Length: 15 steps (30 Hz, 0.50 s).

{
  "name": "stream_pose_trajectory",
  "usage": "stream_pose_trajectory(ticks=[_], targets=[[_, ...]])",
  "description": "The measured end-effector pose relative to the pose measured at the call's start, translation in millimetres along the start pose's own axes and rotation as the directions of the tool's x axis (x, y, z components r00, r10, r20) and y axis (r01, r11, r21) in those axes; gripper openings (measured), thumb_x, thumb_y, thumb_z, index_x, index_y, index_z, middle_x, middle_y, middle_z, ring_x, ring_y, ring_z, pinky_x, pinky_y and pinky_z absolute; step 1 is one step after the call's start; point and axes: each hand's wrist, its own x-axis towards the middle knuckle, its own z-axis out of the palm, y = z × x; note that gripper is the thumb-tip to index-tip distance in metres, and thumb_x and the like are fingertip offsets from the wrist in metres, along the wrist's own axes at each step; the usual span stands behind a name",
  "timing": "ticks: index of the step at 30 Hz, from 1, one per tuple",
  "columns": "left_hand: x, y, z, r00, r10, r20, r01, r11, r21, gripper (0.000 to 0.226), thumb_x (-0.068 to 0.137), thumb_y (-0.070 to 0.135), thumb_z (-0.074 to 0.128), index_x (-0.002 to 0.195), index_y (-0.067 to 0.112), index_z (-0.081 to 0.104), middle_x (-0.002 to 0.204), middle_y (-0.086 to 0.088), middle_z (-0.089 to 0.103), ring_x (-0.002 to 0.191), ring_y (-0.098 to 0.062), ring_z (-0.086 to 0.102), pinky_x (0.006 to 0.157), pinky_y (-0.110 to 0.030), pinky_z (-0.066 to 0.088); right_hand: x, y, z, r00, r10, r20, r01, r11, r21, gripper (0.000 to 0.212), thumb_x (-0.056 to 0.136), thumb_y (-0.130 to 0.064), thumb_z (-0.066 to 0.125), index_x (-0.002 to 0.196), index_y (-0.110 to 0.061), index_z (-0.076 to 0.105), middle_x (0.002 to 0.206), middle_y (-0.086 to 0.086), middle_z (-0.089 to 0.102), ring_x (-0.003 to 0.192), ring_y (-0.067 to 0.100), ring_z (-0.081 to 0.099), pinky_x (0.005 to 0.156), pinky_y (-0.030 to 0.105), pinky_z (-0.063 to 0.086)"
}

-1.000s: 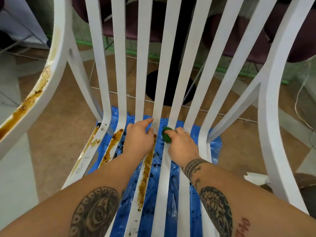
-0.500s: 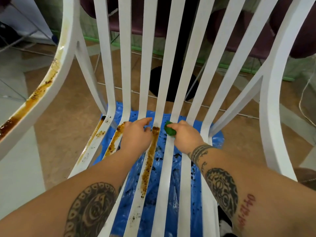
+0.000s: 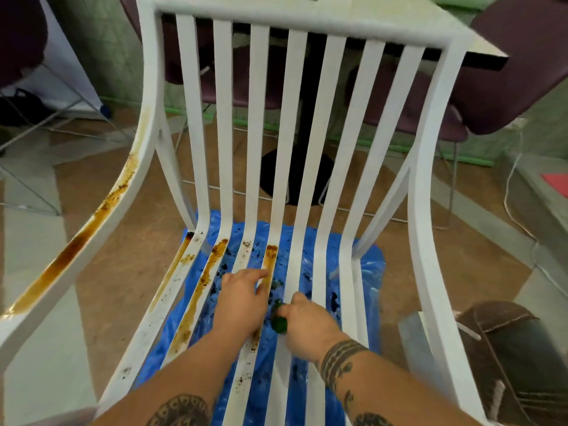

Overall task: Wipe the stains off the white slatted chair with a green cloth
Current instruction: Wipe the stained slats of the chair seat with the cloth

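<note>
The white slatted chair (image 3: 295, 124) fills the view, backrest ahead and seat slats running toward me. Brown stains streak the left armrest (image 3: 92, 229) and several left seat slats (image 3: 203, 287). My right hand (image 3: 307, 325) grips a small bunched green cloth (image 3: 279, 321) against a middle seat slat. My left hand (image 3: 241, 299) rests on the neighbouring stained slat, index finger stretched forward along it. The slats to the right look white.
A blue plastic sheet (image 3: 365, 272) speckled with dark crumbs lies on the floor under the seat. Purple chairs (image 3: 507, 75) and a table with a black pedestal base (image 3: 295, 176) stand behind. A brown bag (image 3: 516, 358) sits at the right.
Both hands have slid back toward me along the seat slats, the cloth moving with the right hand. The view has pulled back and up, showing the backrest's top rail.
</note>
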Motion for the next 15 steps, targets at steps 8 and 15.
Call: stream_pose_trajectory(ticks=[8,15], targets=[[-75,13,-32,0.987,-0.144,0.067,0.153,0.975,-0.164,0.037,0.101,0.017,0.051,0.135,0.025,0.062,0.114,0.002,0.069,0.069,-0.016,0.068,0.058,-0.018,0.053,-70,-25,5,0.948,0.008,0.319,-0.086,0.969,0.230,0.037,0.099,-0.016,0.052,0.135,-0.018,0.059,0.132,0.012,0.058,0.116,0.030,0.058,0.102,0.039,0.049],[-117,39,-84,0.958,-0.222,0.179,0.264,0.929,-0.258,0.027,0.103,0.027,0.045,0.120,0.024,0.065,0.104,0.004,0.065,0.075,-0.015,0.057,0.071,-0.030,0.049,-125,-32,-26,0.987,0.050,0.155,-0.147,0.686,0.713,0.046,0.091,-0.052,0.057,0.123,-0.018,0.059,0.112,0.008,0.070,0.098,0.027,0.069,0.095,0.048,0.056]])
